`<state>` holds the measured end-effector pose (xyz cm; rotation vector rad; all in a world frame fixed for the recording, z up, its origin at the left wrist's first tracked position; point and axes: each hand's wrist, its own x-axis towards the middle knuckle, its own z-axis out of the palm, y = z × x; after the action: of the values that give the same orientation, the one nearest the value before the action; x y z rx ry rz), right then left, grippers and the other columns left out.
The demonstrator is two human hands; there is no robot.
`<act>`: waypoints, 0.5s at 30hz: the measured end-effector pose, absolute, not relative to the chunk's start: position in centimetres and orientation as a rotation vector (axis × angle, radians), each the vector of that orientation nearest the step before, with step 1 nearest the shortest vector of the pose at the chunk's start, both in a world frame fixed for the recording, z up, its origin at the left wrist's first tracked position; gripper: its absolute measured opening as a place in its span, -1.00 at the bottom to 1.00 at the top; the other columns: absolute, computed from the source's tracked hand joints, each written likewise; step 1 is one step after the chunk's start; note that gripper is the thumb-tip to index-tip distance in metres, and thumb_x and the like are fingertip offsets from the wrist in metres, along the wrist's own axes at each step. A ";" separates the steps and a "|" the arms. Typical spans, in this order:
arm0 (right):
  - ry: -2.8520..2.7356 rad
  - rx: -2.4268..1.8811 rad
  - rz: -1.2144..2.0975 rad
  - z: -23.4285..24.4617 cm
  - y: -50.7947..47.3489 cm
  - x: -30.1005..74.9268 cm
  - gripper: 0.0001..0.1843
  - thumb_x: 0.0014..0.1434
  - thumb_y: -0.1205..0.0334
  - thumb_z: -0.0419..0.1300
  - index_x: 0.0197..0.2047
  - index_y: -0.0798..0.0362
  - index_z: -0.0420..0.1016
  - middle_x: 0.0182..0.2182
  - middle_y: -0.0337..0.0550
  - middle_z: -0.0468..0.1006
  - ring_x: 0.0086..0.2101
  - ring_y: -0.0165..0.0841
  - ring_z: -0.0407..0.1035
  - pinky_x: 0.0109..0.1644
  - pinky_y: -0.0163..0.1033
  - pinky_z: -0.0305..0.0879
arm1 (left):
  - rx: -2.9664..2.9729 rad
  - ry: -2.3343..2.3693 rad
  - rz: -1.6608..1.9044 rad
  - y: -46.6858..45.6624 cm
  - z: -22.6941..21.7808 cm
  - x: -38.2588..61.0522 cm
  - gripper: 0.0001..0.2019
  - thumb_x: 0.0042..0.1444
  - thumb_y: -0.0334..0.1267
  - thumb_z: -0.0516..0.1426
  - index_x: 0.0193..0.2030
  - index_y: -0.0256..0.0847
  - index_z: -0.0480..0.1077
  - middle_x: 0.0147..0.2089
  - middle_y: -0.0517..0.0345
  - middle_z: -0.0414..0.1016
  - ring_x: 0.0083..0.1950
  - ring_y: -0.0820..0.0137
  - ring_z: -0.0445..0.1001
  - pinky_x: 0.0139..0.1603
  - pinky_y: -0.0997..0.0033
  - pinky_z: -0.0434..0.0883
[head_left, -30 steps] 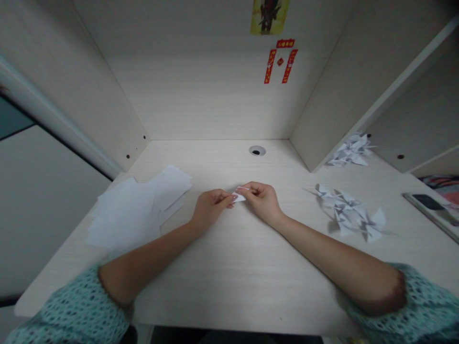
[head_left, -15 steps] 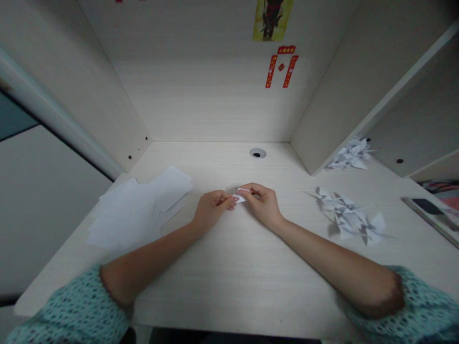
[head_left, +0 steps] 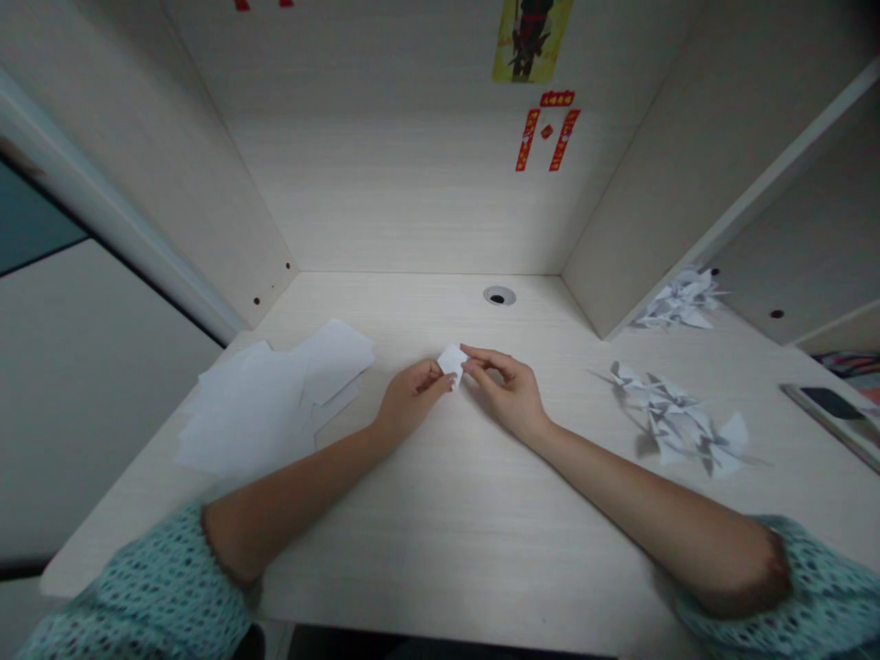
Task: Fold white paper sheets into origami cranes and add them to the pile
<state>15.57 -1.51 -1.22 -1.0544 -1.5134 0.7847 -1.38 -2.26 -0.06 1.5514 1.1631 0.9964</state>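
right hand opened off folded paper, left hand pinching it

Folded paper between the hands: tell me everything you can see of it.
The folded paper is small, white and matte, with an irregular, pointed outline; its individual folds are too blurred to make out. It sits near the desk's middle, apparently held just above the surface. The left hand's fingertips pinch its lower left side. The right hand's fingers reach its right edge, though firm contact is hard to tell.
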 end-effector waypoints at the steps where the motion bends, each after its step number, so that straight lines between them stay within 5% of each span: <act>1: -1.522 -1.055 0.780 -1.3 -1.5 15.6 -0.73 0.10 0.17 0.23 -0.11 -0.02 0.58 -0.23 -0.11 0.62 -0.24 -0.28 0.46 -0.09 -0.14 0.35 | 1.559 1.153 0.980 -2.3 0.0 -1.4 -0.74 0.07 -0.05 0.15 -0.37 -0.23 0.42 -0.37 0.19 0.53 -0.31 0.41 0.48 -0.24 0.47 0.34; 15: -1.726 -0.970 0.649 -0.3 -2.1 15.4 -0.72 0.10 0.21 0.26 -0.08 -0.04 0.55 -0.30 -0.14 0.57 -0.27 -0.33 0.42 -0.14 -0.19 0.34 | 1.591 1.270 0.990 -2.5 0.9 -1.3 -0.62 0.14 -0.01 0.03 -0.39 -0.21 0.55 -0.33 0.12 0.62 -0.25 0.29 0.56 -0.12 0.34 0.42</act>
<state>15.39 -2.10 -0.34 -0.9699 -1.7259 0.6486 -1.28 -2.54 0.86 1.5912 1.2698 0.9898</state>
